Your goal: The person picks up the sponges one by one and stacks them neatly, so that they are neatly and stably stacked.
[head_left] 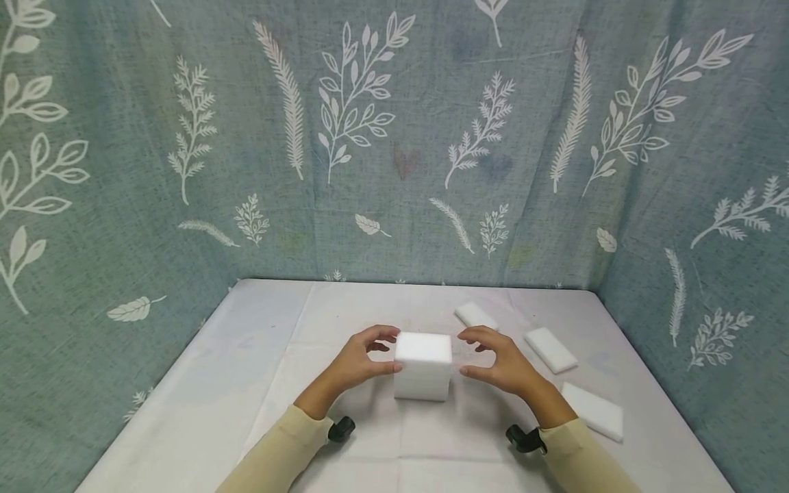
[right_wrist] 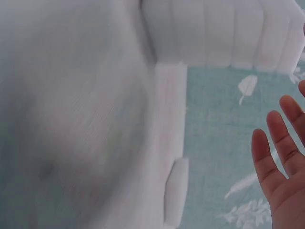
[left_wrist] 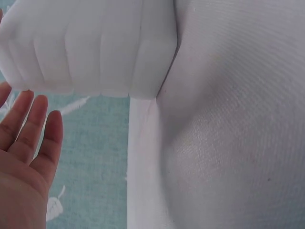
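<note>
A stack of several white foam sponge blocks stands on the table in front of me, its layers pressed flush; the seams show in the left wrist view on the stacked sponges. My left hand is at the stack's left side, thumb and fingertips right at its edges, fingers gently bent. On the right side, my right hand hovers a small gap away from the stack, thumb and fingers spread apart with nothing between them. Fairly straight fingers show in the right wrist view.
Three loose white sponges lie to the right: one at the back, another beyond the right hand, the third beside the right forearm. A white cloth covers the table. Patterned green-blue curtains surround its back and sides.
</note>
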